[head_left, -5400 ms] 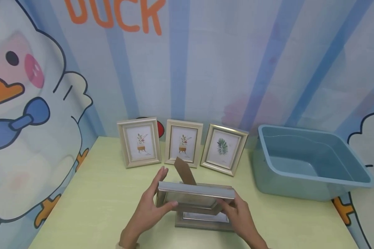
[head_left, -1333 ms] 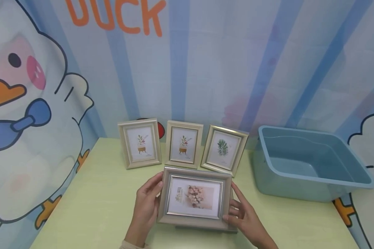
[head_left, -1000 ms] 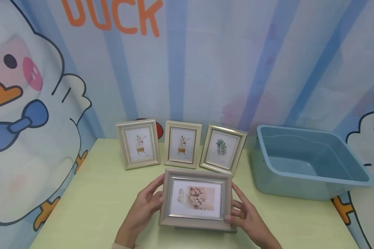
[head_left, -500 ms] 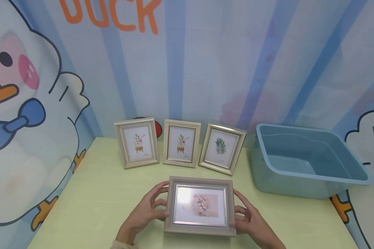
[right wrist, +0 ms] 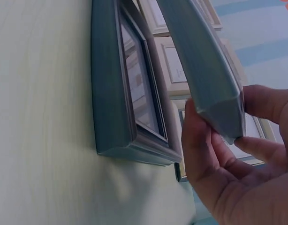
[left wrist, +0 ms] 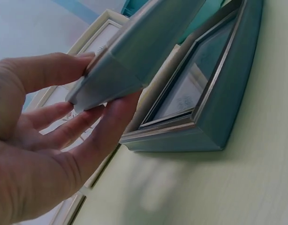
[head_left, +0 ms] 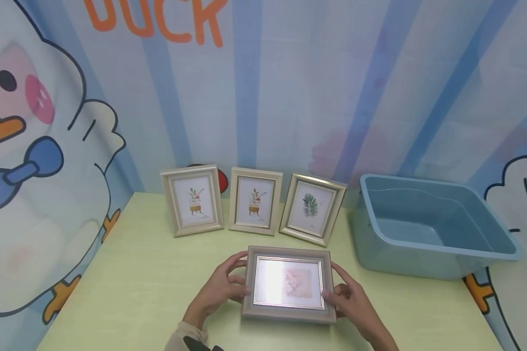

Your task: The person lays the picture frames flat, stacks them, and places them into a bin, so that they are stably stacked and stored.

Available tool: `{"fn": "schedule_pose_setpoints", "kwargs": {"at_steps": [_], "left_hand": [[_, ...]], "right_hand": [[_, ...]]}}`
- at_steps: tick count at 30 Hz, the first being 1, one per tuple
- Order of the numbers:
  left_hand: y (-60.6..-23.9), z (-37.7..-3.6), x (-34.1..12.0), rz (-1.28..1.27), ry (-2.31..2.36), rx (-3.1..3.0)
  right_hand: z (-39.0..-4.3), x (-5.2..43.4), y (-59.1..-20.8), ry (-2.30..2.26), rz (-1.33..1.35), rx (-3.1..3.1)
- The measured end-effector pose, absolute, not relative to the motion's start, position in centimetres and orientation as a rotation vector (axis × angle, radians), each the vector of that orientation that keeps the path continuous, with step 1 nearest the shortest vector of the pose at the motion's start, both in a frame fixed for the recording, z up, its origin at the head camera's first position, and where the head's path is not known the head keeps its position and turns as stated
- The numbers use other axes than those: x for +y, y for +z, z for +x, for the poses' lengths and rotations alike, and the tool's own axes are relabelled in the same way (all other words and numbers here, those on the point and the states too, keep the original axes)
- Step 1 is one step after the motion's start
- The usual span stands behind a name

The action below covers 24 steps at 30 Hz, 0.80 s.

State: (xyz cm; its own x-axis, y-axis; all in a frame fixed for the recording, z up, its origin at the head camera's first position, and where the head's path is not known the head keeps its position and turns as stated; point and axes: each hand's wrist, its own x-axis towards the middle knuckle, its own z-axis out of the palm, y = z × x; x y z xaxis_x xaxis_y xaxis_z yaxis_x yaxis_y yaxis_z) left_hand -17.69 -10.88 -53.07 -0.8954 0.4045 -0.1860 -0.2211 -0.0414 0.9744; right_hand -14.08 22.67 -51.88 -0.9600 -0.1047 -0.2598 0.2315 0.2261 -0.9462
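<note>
Both hands hold a grey-beige picture frame (head_left: 290,314) with a pink flower print, face up and lengthwise across, in the head view. My left hand (head_left: 221,287) grips its left end and my right hand (head_left: 355,304) its right end, thumbs on the front border. Glare whitens the left part of its glass. The wrist views show this held frame (left wrist: 130,56) raised over a second picture frame (right wrist: 111,108), which lies face up on the table, apart from it. From the head camera that lower frame is hidden.
Three upright picture frames stand in a row at the back: two with potted-plant prints, the left one (head_left: 193,200) and the middle one (head_left: 255,201), and one with a green leaf (head_left: 313,208). A blue plastic bin (head_left: 421,258) stands right on the pale green table (head_left: 127,273).
The held frame, edge-on with its brown back flap showing 5.4 seconds ago, now faces up. Over the last second it has tipped flatter and shifted slightly right, and glare has spread over its glass.
</note>
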Motion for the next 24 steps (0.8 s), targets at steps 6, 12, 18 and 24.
{"fn": "schedule_pose_setpoints", "kwargs": {"at_steps": [6, 12, 18, 24], "left_hand": [[-53.1, -18.0, -9.8, 0.136, 1.960, 1.893], [-53.2, -18.0, -9.1, 0.092, 1.896, 2.033], [-52.9, -17.8, -8.2, 0.033, 1.706, 2.291], [-52.8, -17.7, -7.6, 0.031, 1.588, 2.420]], "right_hand": [[-14.7, 22.2, -52.3, -1.668, 0.209, 2.459], [-14.8, 21.7, -52.5, -1.565, 0.247, 2.614], [-14.9, 21.5, -52.5, -1.458, 0.246, 2.690], [-15.0, 21.3, -52.7, -1.408, 0.272, 2.699]]}}
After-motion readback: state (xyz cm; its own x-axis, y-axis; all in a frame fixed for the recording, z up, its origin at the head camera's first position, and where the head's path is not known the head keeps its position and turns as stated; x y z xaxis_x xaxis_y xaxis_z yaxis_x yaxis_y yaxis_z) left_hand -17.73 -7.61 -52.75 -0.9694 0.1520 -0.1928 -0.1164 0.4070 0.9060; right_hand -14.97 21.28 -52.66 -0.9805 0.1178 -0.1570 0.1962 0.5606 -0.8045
